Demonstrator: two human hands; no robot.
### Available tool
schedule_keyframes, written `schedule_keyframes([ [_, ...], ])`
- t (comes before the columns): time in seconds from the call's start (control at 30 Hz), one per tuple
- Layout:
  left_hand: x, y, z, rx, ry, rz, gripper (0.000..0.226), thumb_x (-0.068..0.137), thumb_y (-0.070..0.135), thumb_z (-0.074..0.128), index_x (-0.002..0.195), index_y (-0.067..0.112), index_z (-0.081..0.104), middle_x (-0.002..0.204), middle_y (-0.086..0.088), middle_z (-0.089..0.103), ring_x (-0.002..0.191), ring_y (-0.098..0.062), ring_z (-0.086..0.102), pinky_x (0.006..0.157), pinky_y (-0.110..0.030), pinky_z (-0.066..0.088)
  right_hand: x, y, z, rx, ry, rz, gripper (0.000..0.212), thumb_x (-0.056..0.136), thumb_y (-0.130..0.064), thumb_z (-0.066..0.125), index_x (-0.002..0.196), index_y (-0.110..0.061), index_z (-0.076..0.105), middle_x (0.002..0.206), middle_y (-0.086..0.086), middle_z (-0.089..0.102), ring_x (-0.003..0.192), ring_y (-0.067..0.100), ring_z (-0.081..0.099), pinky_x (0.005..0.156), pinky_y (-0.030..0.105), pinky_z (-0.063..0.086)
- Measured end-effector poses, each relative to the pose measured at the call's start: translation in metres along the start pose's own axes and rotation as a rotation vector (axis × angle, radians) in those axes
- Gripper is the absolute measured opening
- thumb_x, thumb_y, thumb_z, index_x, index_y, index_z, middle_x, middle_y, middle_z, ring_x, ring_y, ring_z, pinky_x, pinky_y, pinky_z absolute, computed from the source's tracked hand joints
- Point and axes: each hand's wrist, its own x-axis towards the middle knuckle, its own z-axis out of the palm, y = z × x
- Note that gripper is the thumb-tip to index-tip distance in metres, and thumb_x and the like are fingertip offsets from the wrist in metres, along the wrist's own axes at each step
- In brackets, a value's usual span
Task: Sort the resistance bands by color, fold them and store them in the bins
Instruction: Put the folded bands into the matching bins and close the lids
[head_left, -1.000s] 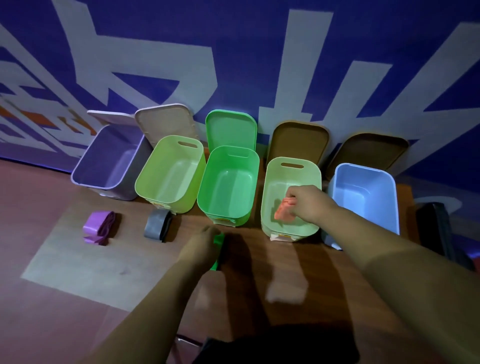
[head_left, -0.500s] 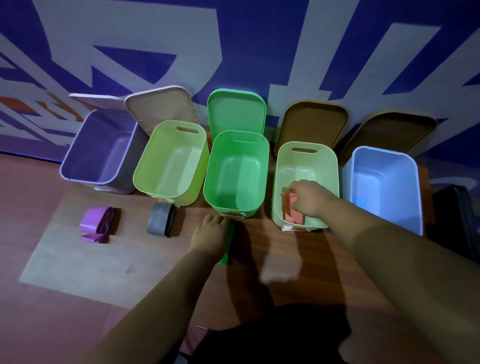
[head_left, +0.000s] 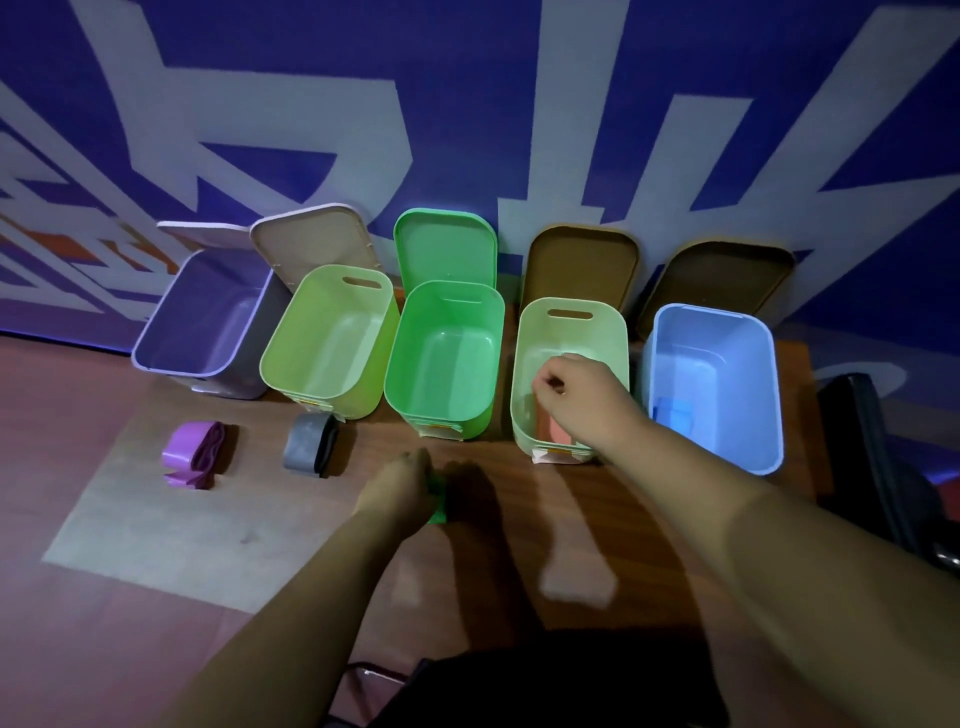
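Note:
Five open bins stand in a row: purple, light green, green, pale green and blue. My right hand hovers over the pale green bin with loosely curled fingers and holds nothing. The folded orange-pink band lies inside that bin below it. A blue band lies in the blue bin. My left hand grips the green band on the table in front of the green bin; the hand hides most of it. A purple band and a grey band lie folded on the table.
Lids lean against the blue-and-white wall behind the bins. A dark bag or chair stands at the table's right edge. The wooden table ends on the left at a paler mat.
My right hand lowered the orange-pink band into the pale green bin, let it go and lifted slightly. My left hand stayed on the green band.

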Motion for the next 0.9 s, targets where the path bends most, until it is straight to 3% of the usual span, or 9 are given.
schedule_keyframes([
  [0.07,-0.012,0.011,-0.010,-0.182,0.030,-0.023,0.032,0.087,0.031,0.084,0.095,0.020,0.055,0.095,-0.003,0.067,0.084,-0.022,0.061,0.068,-0.034,0.053,-0.010,-0.006,-0.004,0.075,-0.013,-0.029,0.014,0.099,-0.023,0.063,0.091,-0.020,0.075,0.094,-0.007,0.070,0.090,0.011,0.064,0.086,0.035,0.054],
  [0.17,-0.031,0.027,-0.028,-0.388,0.100,0.003,0.029,0.085,0.027,0.086,0.094,0.017,0.060,0.090,-0.004,0.068,0.085,-0.027,0.065,0.071,-0.038,0.053,-0.026,-0.018,-0.009,0.181,-0.167,-0.028,0.014,0.099,-0.034,0.069,0.108,-0.026,0.076,0.103,-0.018,0.068,0.097,0.003,0.064,0.088,0.032,0.054],
  [0.27,-0.054,0.048,-0.045,-0.805,0.096,0.030,0.024,0.090,0.017,0.083,0.105,0.013,0.065,0.096,-0.007,0.073,0.088,-0.026,0.072,0.075,-0.041,0.062,-0.040,-0.023,-0.011,0.134,-0.343,-0.017,0.065,0.090,-0.056,0.078,0.146,-0.029,0.059,0.134,-0.017,0.058,0.124,0.007,0.056,0.108,0.036,0.049],
  [0.33,-0.067,0.063,-0.053,-1.041,0.077,0.039,0.025,0.093,0.009,0.078,0.111,0.003,0.061,0.099,-0.011,0.072,0.089,-0.025,0.074,0.080,-0.041,0.063,-0.045,-0.021,-0.010,0.208,-0.406,0.011,0.081,0.081,-0.061,0.085,0.150,-0.034,0.054,0.146,-0.010,0.057,0.134,0.011,0.055,0.113,0.037,0.049],
  [0.43,-0.084,0.081,-0.061,-1.335,0.034,0.073,0.020,0.096,0.000,0.071,0.111,0.000,0.059,0.099,-0.016,0.071,0.090,-0.028,0.074,0.083,-0.041,0.062,-0.049,-0.019,-0.013,0.467,-0.415,0.117,0.065,0.062,-0.067,0.090,0.121,-0.053,0.066,0.131,-0.007,0.070,0.120,0.012,0.068,0.102,0.044,0.061],
  [0.6,-0.109,0.090,-0.055,-1.624,0.057,0.074,0.029,0.096,-0.010,0.064,0.124,-0.004,0.059,0.120,-0.025,0.073,0.107,-0.036,0.074,0.089,-0.039,0.063,-0.058,-0.031,-0.023,0.648,-0.348,0.130,0.053,0.072,-0.044,0.094,0.114,-0.036,0.064,0.126,0.004,0.070,0.112,0.020,0.073,0.083,0.037,0.062],
  [0.7,-0.115,0.086,-0.052,-1.686,0.096,0.059,0.030,0.096,-0.010,0.065,0.124,-0.003,0.059,0.120,-0.025,0.073,0.110,-0.036,0.074,0.097,-0.043,0.062,-0.057,-0.042,-0.020,0.636,-0.355,0.136,0.071,0.055,-0.055,0.094,0.118,-0.036,0.066,0.133,0.007,0.070,0.120,0.023,0.071,0.103,0.044,0.059],
  [0.77,-0.116,0.081,-0.053,-1.700,0.097,0.063,0.029,0.096,-0.009,0.065,0.124,-0.002,0.059,0.116,-0.022,0.075,0.108,-0.035,0.075,0.096,-0.042,0.062,-0.056,-0.050,-0.015,0.646,-0.364,0.141,0.058,0.066,-0.045,0.094,0.118,-0.029,0.071,0.127,0.008,0.075,0.115,0.021,0.073,0.103,0.041,0.059],
  [0.9,-0.104,0.061,-0.056,-1.686,0.125,0.060,0.027,0.097,-0.007,0.066,0.121,0.000,0.059,0.107,-0.016,0.077,0.098,-0.029,0.076,0.087,-0.038,0.065,-0.046,-0.067,-0.004,0.686,-0.361,0.191,0.021,0.089,-0.017,0.085,0.109,-0.014,0.078,0.103,0.006,0.082,0.090,0.017,0.076,0.071,0.027,0.058],
])
